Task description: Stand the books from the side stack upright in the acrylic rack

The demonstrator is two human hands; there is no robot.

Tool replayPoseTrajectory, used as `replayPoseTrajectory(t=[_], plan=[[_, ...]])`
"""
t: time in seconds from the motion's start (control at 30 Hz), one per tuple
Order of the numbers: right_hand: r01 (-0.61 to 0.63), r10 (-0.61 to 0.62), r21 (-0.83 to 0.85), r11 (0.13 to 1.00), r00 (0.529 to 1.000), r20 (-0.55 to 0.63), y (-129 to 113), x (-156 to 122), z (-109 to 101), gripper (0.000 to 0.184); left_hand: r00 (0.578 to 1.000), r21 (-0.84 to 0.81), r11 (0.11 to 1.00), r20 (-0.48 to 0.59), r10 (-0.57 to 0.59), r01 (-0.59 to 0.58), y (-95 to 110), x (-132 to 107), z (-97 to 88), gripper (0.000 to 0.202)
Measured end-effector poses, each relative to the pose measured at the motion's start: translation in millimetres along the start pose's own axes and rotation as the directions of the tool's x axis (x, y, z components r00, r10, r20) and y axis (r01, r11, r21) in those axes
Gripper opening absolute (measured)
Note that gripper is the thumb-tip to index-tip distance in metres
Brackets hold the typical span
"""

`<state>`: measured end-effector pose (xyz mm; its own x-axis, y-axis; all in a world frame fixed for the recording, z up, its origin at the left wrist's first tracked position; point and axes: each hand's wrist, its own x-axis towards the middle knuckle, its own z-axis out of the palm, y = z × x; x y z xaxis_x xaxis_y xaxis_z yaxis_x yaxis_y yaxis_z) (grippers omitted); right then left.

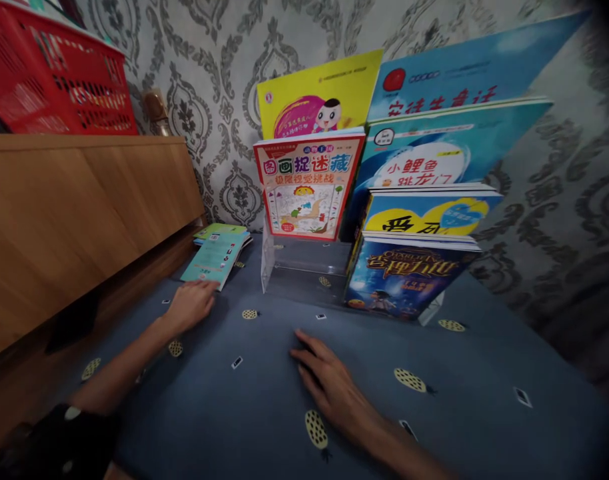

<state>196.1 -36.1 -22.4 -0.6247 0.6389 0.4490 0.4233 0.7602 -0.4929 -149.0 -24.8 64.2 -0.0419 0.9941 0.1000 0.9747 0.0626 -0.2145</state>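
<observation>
My left hand [190, 303] reaches forward and its fingertips touch the near edge of a teal booklet [215, 259] lying on a small stack of thin books [221, 234]. Its fingers are loosely stretched and hold nothing. My right hand [329, 383] lies flat, fingers apart, on the blue patterned cloth [264, 407], in front of a clear acrylic book stand [304, 263]. The stand holds several children's books: a red-framed puzzle book [307, 183], a yellow book [319, 93] behind it, and blue books [424, 167] stepped on the right, with a dark fantasy book [404, 273] at the front.
A wooden cabinet [69, 213] runs along the left with a red plastic basket [54, 73] on top. Grey damask wallpaper [219, 80] stands behind the stand and to the right.
</observation>
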Motion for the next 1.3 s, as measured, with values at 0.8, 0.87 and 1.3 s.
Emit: replayPoseTrajectory(t=[0.8, 0.87, 1.3], plan=[[-0.027, 0.028, -0.023, 0.999, 0.998, 0.05, -6.8, 2.8, -6.4, 0.034, 0.971, 0.096, 0.985, 0.207, 0.122, -0.144, 41.6, -7.4, -12.2, 0.029], [-0.021, 0.022, -0.026, 0.999, 0.998, 0.055, -6.4, 2.6, -6.3, 0.035, 0.953, 0.07, 0.977, 0.247, 0.176, -0.199, 50.3, -29.8, -15.4, 0.029], [-0.065, 0.067, -0.02, 0.998, 0.995, 0.08, -19.1, 8.0, -15.2, 0.033, 0.995, -0.158, 0.985, 0.082, -0.061, 0.074, -17.6, 14.8, 29.9, 0.057]])
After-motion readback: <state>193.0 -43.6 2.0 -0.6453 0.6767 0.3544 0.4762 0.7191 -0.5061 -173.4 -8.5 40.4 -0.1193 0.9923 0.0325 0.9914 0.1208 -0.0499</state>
